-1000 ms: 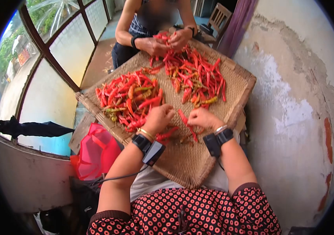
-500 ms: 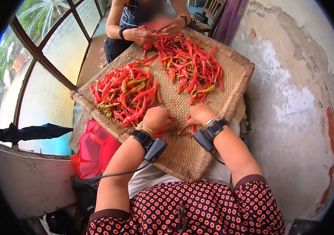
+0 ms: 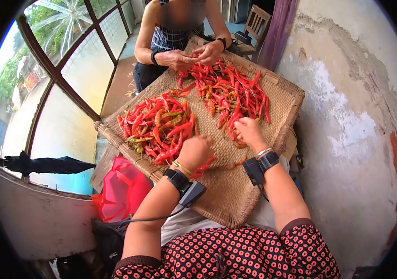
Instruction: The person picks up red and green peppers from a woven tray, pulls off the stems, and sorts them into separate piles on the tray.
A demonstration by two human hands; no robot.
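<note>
Red chili peppers lie in two heaps on a woven tray: a left heap [image 3: 159, 123] with a few green and brownish pods, and a right heap [image 3: 233, 88]. My left hand [image 3: 197, 152] is at the near right edge of the left heap, its fingers curled and mostly hidden under the back of the hand. Just below it lie a few loose red chilies [image 3: 204, 167]. At the near end of the right heap is my right hand [image 3: 249, 133], with its fingers pinched together against the peppers; what they hold is hidden.
The woven tray [image 3: 228, 202] has a raised rim and rests across my lap. Opposite, a co-worker's hands [image 3: 184, 59] handle peppers over the right heap. A pink-red bag [image 3: 123, 188] and a folded black umbrella [image 3: 52, 164] are at left, a wall [image 3: 338, 139] at right.
My right hand has moved away from me and rightward, up to the right heap. My left hand has shifted slightly right and nearer. The co-worker's hands have come closer together, and the view has tilted.
</note>
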